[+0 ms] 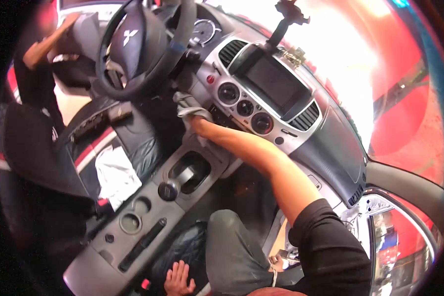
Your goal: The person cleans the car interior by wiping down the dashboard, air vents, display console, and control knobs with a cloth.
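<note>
My right arm reaches across to the lower centre of the dashboard. My right hand is closed on a grey cloth, which covers most of the fingers. The cloth is against the panel below the steering wheel, left of the climate knobs. My left hand lies flat with fingers apart on the black seat, beside my bent knee in grey trousers. It holds nothing.
The centre console has a gear lever, cup holders and a handbrake. A white cloth lies on the driver's seat. Another person's arm is at the far door. A phone mount stands above the screen.
</note>
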Available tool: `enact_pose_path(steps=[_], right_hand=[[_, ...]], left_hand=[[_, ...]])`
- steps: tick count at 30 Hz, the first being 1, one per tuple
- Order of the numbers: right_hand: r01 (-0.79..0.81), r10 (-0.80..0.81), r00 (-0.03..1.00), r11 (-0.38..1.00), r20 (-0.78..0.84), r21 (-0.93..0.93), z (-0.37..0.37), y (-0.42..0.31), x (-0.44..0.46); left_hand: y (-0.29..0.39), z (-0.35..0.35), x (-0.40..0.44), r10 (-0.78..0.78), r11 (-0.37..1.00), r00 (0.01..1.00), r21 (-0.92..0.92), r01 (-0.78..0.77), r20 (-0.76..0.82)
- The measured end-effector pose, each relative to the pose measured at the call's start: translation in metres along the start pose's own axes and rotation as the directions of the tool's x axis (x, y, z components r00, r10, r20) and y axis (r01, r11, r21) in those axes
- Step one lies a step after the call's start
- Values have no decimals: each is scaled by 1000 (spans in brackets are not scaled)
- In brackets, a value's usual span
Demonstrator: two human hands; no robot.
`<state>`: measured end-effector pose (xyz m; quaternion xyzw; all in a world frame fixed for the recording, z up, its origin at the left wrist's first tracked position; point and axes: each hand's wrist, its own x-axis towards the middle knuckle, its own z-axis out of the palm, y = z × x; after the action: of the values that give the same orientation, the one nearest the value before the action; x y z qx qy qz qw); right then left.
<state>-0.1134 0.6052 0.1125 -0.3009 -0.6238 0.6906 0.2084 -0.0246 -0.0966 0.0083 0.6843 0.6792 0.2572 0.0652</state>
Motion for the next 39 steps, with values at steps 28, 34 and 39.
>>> enact_pose_path(steps=[28,34,39], right_hand=[[-132,54,991,557,-122,-820,-7,-122,-380],[201,-70,970,-308,233,-930,-75,-162,-446],[81,-296,909,-565,293,-821,-84,-180,-444]], left_hand=[[9,-11,10,-11,998,1000,64,11,1],[10,-15,11,-17,998,1000,66,16,16],[8,-14,10,-16,994,1000,107,16,-1]])
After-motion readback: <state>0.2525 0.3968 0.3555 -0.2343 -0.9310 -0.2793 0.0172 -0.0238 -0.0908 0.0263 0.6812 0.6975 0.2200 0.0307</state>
